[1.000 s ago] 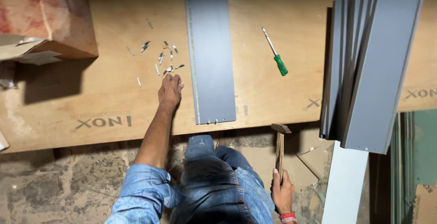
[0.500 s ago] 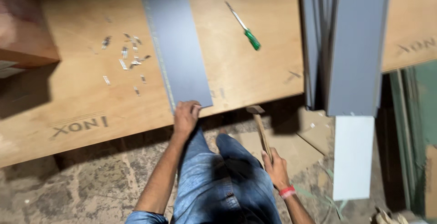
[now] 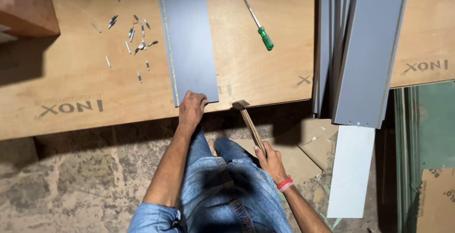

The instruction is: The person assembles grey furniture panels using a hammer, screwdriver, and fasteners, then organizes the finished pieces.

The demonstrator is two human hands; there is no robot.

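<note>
My left hand (image 3: pixel 192 110) rests on the near end of a long grey panel (image 3: pixel 187 34) that lies on a plywood sheet (image 3: pixel 265 72), fingers curled over the panel's edge. My right hand (image 3: pixel 271 161) grips the wooden handle of a hammer (image 3: pixel 249 121), whose head sits at the plywood's front edge, just right of the panel. A green-handled screwdriver (image 3: pixel 259 27) lies on the plywood to the right of the panel. Several loose screws (image 3: pixel 132 39) are scattered on its left side.
A stack of grey panels (image 3: pixel 365 48) lies at the right, overhanging the plywood edge. A white board (image 3: pixel 350 171) and cardboard scraps (image 3: pixel 303 147) lie on the stone floor. A reddish box (image 3: pixel 23 3) sits top left. My legs in blue jeans (image 3: pixel 222 190) are below.
My left hand moved from the screws to the near end of the grey panel. My right hand raised the hammer toward the plywood edge. The view shifted right.
</note>
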